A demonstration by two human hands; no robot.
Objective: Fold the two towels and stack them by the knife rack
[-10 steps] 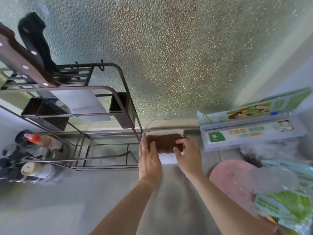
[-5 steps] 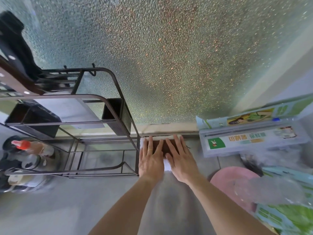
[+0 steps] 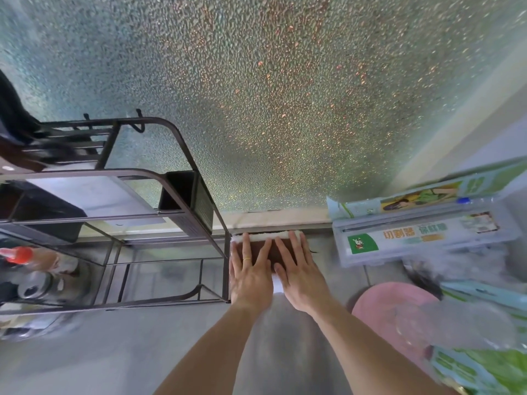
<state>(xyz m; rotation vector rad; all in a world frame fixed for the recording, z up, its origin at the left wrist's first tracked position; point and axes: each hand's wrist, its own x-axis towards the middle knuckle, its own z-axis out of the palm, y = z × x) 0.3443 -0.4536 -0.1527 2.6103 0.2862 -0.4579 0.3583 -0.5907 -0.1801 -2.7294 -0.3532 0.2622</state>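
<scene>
Hands: left hand and right hand lie flat, fingers spread, pressing the stack, gripping nothing.
Towels: brown towel on white towel, on the counter just beside the knife rack.
Risk: lifting the palms unevenly could drag the brown towel askew or loosen its fold.

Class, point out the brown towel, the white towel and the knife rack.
brown towel [image 3: 263,250], head view, top face between the hands
white towel [image 3: 278,284], head view, near edge
knife rack [image 3: 182,138], head view, curved top bar
</scene>
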